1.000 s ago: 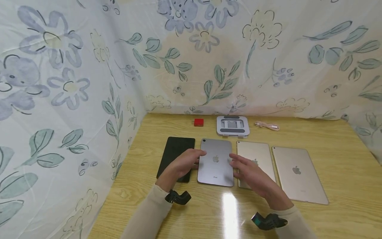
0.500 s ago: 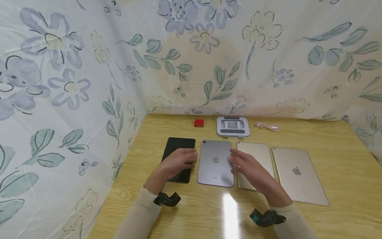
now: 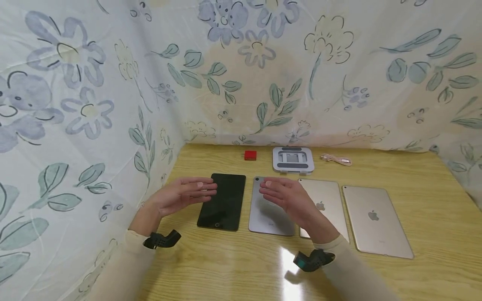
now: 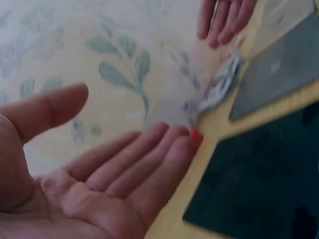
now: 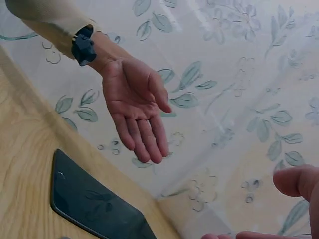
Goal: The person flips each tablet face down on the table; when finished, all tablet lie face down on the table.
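My left hand point(image 3: 184, 195) hovers at the left edge of a black tablet point(image 3: 222, 205), which lies screen up with its round home button toward me. In the left wrist view its fingers point(image 4: 144, 164) are extended, with nothing held. Over a grey iPad point(image 3: 269, 217), lying back up, hangs my right hand point(image 3: 288, 196), its fingers straight and holding nothing. The hand hides part of that iPad's upper right. To the right, two gold iPads lie back up: the nearer one point(image 3: 327, 196) partly behind my right hand, the other point(image 3: 376, 221) in full view.
Along the back of the wooden table point(image 3: 211, 267) lie a red charger plug point(image 3: 250, 155), a folded white and grey stand point(image 3: 293, 159) and a bundled pink cable point(image 3: 336, 159). Floral cloth point(image 3: 286, 75) hangs behind and on the left.
Both hands have moved left, away from the grey iPad's sides. The left hand now uncovers most of the black tablet; the right has come over the grey iPad. The tablets stay in place.
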`<state>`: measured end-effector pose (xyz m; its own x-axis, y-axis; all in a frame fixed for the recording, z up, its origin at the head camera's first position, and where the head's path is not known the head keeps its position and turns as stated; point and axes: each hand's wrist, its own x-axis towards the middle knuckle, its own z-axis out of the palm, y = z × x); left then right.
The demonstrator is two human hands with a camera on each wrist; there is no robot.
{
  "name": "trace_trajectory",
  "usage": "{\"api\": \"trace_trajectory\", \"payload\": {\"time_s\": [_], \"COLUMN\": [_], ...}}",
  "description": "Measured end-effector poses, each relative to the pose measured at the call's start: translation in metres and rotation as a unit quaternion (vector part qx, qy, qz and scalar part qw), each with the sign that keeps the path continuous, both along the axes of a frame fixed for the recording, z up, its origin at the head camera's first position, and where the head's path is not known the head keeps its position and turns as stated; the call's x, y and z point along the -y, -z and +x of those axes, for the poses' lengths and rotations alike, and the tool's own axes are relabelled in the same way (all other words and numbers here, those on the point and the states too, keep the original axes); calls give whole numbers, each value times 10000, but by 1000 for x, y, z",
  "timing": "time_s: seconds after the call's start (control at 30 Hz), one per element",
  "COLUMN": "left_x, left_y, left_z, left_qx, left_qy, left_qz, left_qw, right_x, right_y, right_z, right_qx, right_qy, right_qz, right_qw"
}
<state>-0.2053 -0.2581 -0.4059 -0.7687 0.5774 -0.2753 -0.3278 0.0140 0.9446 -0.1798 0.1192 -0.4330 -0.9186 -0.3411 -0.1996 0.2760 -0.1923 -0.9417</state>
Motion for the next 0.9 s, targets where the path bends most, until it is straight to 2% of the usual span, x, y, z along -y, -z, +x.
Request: {"api": "trace_trajectory", "payload": {"time_s": [0.17, 0.33, 0.47, 0.67, 0.9], "left_x": [28, 41, 44, 41, 34], "left_y": [6, 15, 23, 36, 45], "left_z": [-4, -9, -13, -18, -19], "left_qx": [99, 245, 435, 675, 824], "left_qy": [4, -99, -157, -312, -694], "left_qz": [-35, -174, -369, -824, -1236], "left_qw": [9999, 9995, 9982, 9938, 9865], "right_x": [24, 44, 55, 63, 65], "right_y": [10, 22, 29, 34, 35], "right_z": [-8, -11, -11, -7, -8], "right_qx": [172, 463, 730, 977, 1146], "right_qy": [29, 44, 72, -116, -299], "right_qz": [83, 35, 35, 164, 32], "right_qw": [9998, 9989, 9973, 9950, 9930]}}
